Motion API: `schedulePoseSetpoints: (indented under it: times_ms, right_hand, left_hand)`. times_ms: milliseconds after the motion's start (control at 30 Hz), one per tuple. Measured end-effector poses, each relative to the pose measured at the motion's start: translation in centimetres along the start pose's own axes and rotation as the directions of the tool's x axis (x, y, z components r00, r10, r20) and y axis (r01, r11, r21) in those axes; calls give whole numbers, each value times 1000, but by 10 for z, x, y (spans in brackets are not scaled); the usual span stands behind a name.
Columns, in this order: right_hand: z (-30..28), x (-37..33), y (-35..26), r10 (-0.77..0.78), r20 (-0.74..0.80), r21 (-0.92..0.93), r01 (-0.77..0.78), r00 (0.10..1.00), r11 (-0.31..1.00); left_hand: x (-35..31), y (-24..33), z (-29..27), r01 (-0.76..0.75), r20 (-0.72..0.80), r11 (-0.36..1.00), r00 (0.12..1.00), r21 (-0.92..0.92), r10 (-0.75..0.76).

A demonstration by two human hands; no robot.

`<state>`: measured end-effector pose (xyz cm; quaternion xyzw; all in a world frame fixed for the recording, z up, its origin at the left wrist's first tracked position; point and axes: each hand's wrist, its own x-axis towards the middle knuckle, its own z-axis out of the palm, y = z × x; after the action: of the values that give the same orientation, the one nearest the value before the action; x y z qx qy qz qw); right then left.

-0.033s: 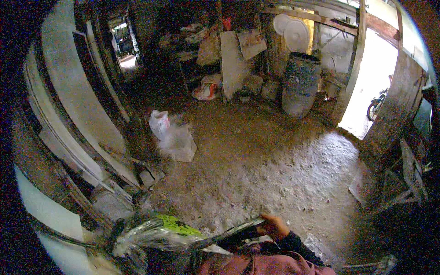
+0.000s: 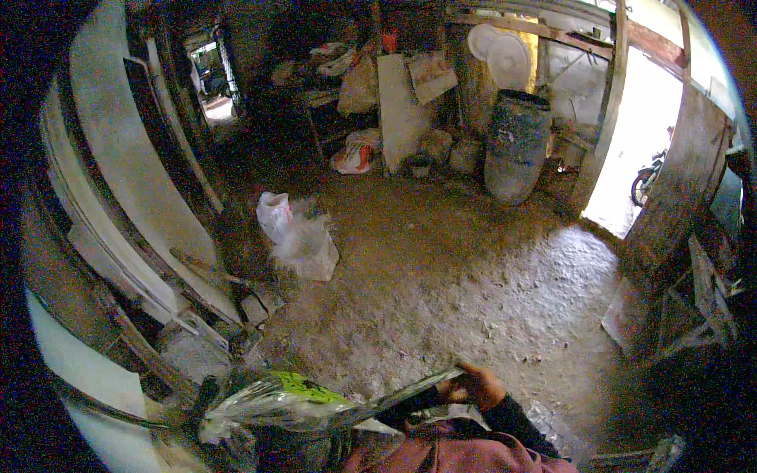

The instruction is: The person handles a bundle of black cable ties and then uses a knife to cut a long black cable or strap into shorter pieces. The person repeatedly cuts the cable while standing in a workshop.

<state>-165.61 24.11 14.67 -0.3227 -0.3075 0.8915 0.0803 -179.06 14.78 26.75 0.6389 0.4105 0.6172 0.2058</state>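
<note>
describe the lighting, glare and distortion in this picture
In the head view, the doorway at right is blown out to white, with glare on the floor beside it; also in the head view, grain speckles the dark areas, long boards at left bow, and clear plastic by the right hand shows bright streaks.

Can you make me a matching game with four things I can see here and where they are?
1. Barrel
2. Motorbike
3. Shiny plastic bundle
4. White bag

A. In the right hand's grip
B. Below pale round discs
C. On the floor, left of the picture's middle
D. Outside the bright doorway

Pairs: 1-B, 2-D, 3-A, 4-C
</note>
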Motion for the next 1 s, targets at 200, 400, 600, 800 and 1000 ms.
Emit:
schedulePoseSetpoints:
  times_ms: [200, 400, 600, 800, 1000]
  right_hand:
    - [-89, 37, -4, -680, -202, -477, 536, 705, 697]
    - [-179, 32, 28, -666, -360, -495, 471, 653, 730]
    - [-198, 7, 7, -758, -437, -660, 400, 485, 636]
    - [-182, -16, -4, -751, -367, -626, 451, 549, 636]
    - [-164, -27, -3, -862, -231, -707, 531, 451, 467]
  left_hand:
    - [-1, -9, -10, -1, -33, 1000, 999, 10, 1]
    - [-15, -38, -29, -110, 6, 993, 994, 35, 110]
    - [-34, -49, -8, 335, -215, 941, 923, 39, -319]
    - [-38, -91, -16, 594, -242, 718, 804, 363, -542]
    - [-67, -139, -10, 535, -257, 511, 817, 673, -517]
